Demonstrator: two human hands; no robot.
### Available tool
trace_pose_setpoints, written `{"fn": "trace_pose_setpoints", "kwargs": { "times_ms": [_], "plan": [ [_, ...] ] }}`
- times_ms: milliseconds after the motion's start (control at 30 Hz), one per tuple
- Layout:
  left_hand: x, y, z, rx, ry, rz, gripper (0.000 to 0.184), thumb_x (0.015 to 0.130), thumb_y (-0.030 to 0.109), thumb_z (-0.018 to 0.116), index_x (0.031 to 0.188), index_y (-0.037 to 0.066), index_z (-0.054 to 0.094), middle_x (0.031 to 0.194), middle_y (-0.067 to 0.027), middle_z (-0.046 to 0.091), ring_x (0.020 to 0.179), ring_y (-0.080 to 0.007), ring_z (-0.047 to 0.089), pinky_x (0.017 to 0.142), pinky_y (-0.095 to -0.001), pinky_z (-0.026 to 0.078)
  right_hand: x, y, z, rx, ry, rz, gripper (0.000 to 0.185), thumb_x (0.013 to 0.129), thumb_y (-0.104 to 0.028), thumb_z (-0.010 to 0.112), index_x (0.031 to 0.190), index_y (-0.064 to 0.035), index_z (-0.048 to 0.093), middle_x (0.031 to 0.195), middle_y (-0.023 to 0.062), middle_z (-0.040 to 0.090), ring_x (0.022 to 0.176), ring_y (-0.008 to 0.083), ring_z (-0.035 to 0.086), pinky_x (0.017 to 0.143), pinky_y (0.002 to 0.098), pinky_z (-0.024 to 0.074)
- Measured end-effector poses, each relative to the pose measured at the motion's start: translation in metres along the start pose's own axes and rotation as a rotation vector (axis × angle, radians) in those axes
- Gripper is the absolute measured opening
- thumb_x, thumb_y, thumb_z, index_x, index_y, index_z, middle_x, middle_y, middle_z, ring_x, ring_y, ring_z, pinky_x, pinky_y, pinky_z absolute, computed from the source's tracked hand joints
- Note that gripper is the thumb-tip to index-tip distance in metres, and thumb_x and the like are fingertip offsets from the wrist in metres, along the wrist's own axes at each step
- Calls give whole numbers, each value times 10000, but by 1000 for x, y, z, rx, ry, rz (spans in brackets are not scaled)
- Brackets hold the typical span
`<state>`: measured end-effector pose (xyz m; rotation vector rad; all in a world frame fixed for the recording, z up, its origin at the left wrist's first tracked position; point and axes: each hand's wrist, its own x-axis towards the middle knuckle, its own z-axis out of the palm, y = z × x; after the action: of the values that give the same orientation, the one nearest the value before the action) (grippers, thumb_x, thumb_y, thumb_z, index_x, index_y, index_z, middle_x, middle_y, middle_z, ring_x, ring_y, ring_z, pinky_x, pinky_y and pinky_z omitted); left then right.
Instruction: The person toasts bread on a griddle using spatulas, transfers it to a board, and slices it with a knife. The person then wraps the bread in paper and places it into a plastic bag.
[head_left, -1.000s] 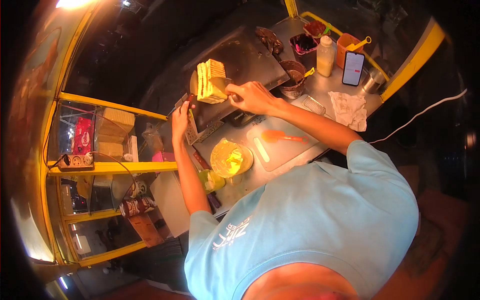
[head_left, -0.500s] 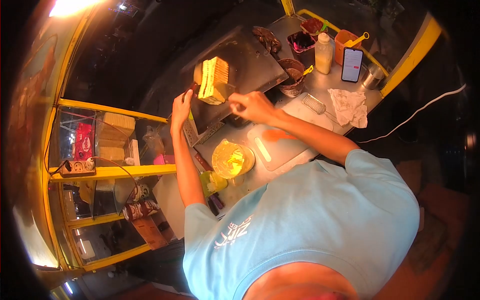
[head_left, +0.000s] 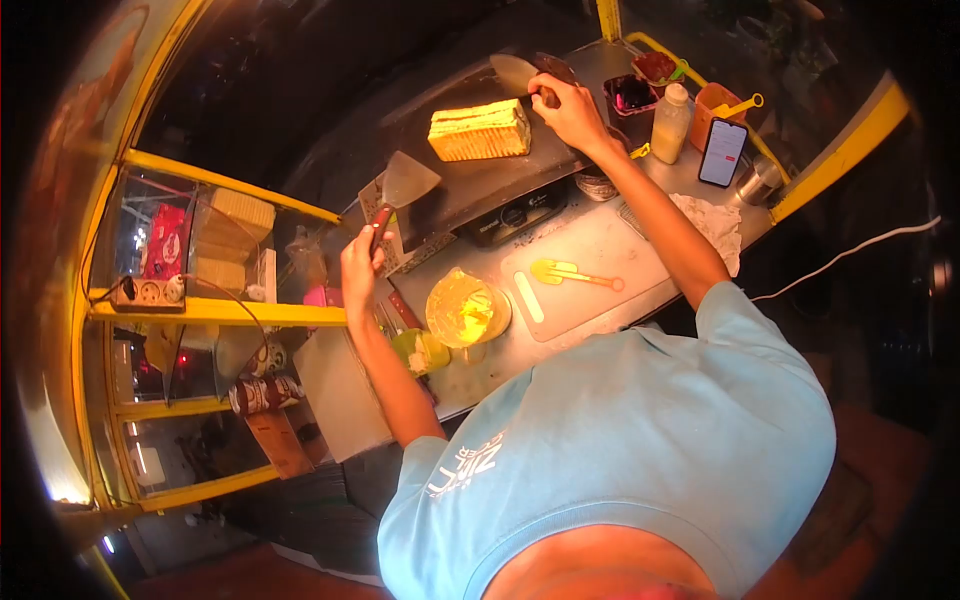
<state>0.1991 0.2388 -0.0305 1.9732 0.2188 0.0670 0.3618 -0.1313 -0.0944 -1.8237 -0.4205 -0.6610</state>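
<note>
A thick, browned bread block (head_left: pixel 480 132), sliced in layers, lies on the dark griddle (head_left: pixel 470 190). My left hand (head_left: pixel 360 265) is closed around the reddish handle of a metal scraper (head_left: pixel 408 180); its wide blade is over the griddle's left edge, apart from the bread. Beyond the bread's right end, my right hand (head_left: pixel 572 112) grips the handle of a second scraper (head_left: pixel 513 72), whose blade points up and left over the far part of the griddle.
Nearer me are a jug of yellow spread (head_left: pixel 466 312), a white cutting board (head_left: pixel 550 305) and a yellow spatula (head_left: pixel 575 274). A bottle (head_left: pixel 670 125), phone (head_left: pixel 721 152) and sauce tubs (head_left: pixel 630 95) stand right. Glass shelves with bread (head_left: pixel 240 235) are left.
The bread block was tilted up between my hands and now lies lengthwise on the griddle. My hands have moved apart, the right one away and to the right, the left one back toward me.
</note>
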Motion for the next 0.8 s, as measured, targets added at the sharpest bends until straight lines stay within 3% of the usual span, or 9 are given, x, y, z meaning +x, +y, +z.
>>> {"fn": "trace_pose_setpoints", "kwargs": {
  "times_ms": [67,133,167,267,300,400,600,767,800],
  "plan": [
    [-8,2,20,-35,-18,-29,433,1001,392,463,964,29,696,542,78,398,465,-37,309,452,-222,233,-1,-4,-6,-27,-63,-80,120,894,-152,631,988,-79,642,632,43,571,555,88,535,508,269,486],
    [-6,-6,39,-44,22,-71,442,1001,396,475,938,22,700,541,71,419,462,-39,337,446,-223,248,-8,-25,-17,-153,-328,-59,127,857,-159,638,959,-87,659,729,128,675,657,218,687,630,327,515],
    [-7,-8,45,-22,27,-91,447,1003,397,483,916,18,705,540,61,437,456,-42,356,434,-228,257,-10,-21,-20,-151,-331,-64,127,857,-159,638,959,-87,659,729,128,675,657,218,687,630,327,515],
    [-6,-18,63,65,70,-39,484,997,418,493,906,-9,703,559,30,494,484,-61,438,455,-243,321,-9,-4,-36,222,-246,356,118,893,-172,609,930,-75,664,647,61,643,493,117,616,445,276,492],
    [-8,-16,70,60,72,-34,484,997,418,493,906,-9,703,559,30,494,484,-61,438,455,-243,321,-7,11,-41,311,-268,408,164,909,-158,582,897,-6,643,630,48,602,450,112,581,382,245,451],
    [-6,-20,86,167,118,124,478,992,399,504,897,-33,682,613,-37,564,544,-118,526,522,-296,406,-13,31,-41,357,-237,557,213,893,-180,593,878,29,631,631,87,614,415,141,579,372,259,449],
    [-7,1,114,336,129,192,458,987,386,503,869,-22,676,594,-75,557,549,-170,543,551,-334,419,-18,21,3,517,-178,656,217,899,-182,595,898,34,621,609,104,610,416,156,576,384,257,448],
    [-4,-5,99,157,109,144,464,989,385,498,871,-25,679,595,-65,553,550,-146,536,545,-325,408,-14,-33,18,248,-209,380,156,886,-159,605,914,-10,642,668,49,653,476,129,613,441,265,481],
    [-11,0,94,209,128,125,463,989,384,498,879,-26,682,591,-62,548,552,-141,534,543,-324,404,-16,-34,21,81,-128,95,137,863,-155,633,943,-43,645,651,51,643,526,120,636,504,287,496]
  ]
}}
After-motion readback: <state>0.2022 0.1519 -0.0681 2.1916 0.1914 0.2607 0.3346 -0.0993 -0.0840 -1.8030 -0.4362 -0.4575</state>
